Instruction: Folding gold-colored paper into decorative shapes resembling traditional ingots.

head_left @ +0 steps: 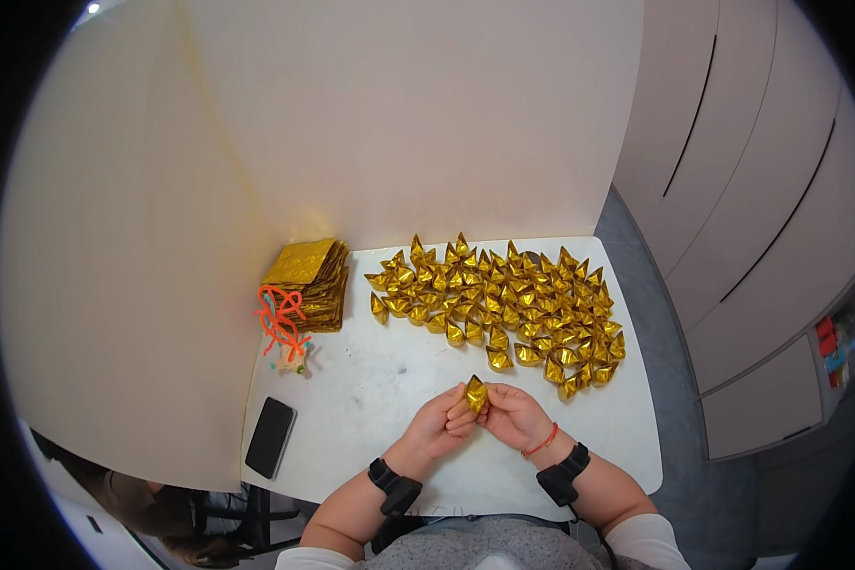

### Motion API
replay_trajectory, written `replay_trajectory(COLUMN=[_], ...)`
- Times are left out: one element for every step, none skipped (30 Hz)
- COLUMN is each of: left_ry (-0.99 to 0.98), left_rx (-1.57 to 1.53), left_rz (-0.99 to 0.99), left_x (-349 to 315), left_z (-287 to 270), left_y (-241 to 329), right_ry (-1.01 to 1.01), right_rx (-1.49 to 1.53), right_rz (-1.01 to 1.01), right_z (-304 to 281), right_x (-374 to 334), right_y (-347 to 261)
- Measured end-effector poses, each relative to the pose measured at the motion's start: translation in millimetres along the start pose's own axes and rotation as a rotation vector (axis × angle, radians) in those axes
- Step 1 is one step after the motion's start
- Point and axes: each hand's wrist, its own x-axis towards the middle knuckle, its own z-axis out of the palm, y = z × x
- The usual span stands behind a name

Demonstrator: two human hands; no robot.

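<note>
Between my two hands, above the near part of the white table, is a gold foil paper ingot (476,395) with pointed ends. My left hand (444,420) grips its left side with the fingers curled in. On its right side my right hand (515,416) pinches it between thumb and fingers. Beyond my hands, many finished gold paper ingots (499,358) of the same folded boat shape stand close together across the right and middle of the table. A thick stack of gold foil paper sheets (306,263) lies at the far left.
An orange-red twisted cord (280,321) lies against the stack, beside a small beige trinket (293,358). Near the left edge rests a black phone (271,437). Pale partitions (427,123) rise behind and left of the white table (389,366); cabinets (722,171) stand to the right.
</note>
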Motion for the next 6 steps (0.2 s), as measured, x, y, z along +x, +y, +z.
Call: replay_trajectory(left_ry=[-0.018,-0.036,-0.037,-0.034,-0.031,-0.031], left_rx=[-0.008,-0.015,-0.015,0.050,0.114,0.113], left_rz=[-0.015,-0.029,-0.030,-0.022,-0.014,-0.015], left_x=[-0.4,-0.8,-0.3,0.1,0.4,0.3], left_z=[-0.2,-0.2,0.0,0.2,0.4,0.6], left_y=[-1.2,-2.0,-2.2,-2.3,-2.2,-2.7], right_ry=[-0.001,-0.003,-0.005,-0.006,0.012,0.032], right_rx=[0.000,0.010,0.019,0.019,0.014,0.010], right_rz=[0.001,0.000,-0.003,-0.004,-0.001,0.001], right_z=[2.5,6.1,8.4,8.5,8.1,6.7], right_x=[-1.4,-3.3,-4.0,-3.5,-2.7,-2.2], right_y=[-0.1,-0.5,-1.6,-2.3,-2.9,-3.5])
